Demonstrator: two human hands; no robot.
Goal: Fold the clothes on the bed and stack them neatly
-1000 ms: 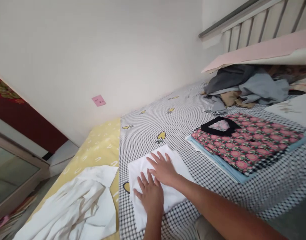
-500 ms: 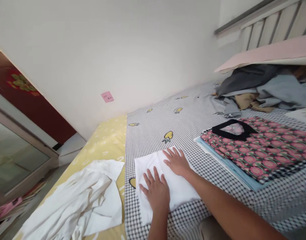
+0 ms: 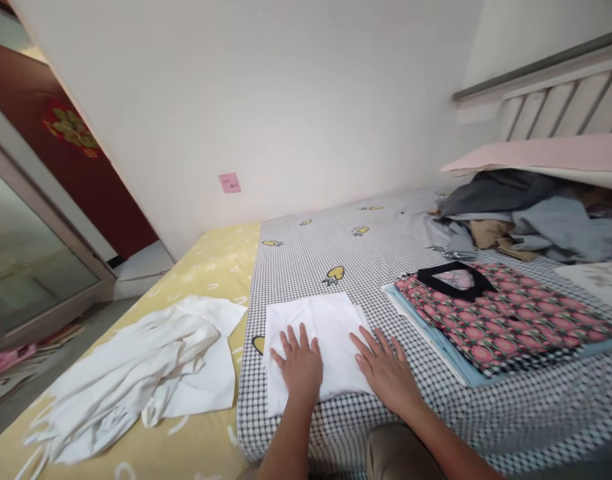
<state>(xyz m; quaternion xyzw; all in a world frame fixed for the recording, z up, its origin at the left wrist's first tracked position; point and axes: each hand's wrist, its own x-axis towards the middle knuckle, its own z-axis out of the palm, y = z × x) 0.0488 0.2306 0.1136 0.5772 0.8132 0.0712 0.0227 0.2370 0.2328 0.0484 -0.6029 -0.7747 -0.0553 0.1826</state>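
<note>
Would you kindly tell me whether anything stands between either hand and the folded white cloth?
Nothing visible does: the left hand lies on the folded white cloth, and the right hand is at its right edge.

a white wall [image 3: 336, 100] bears a pink note [image 3: 230, 183]. to the left are a dark red panel [image 3: 106, 200] and grey floor [image 3: 99, 317].

Pink note [image 3: 229, 183] (wholly illegible).

Bed [image 3: 299, 263], checked cover [image 3: 381, 263] right, yellow cover [image 3: 219, 257] left. On yellow: crumpled white cloth [image 3: 151, 360]. On check: folded white cloth [image 3: 336, 337] near front edge; floral-topped folded stack [image 3: 496, 317] to its right; mixed clothes heap [image 3: 556, 223] farther back, bottom layers hard to make out.
</note>
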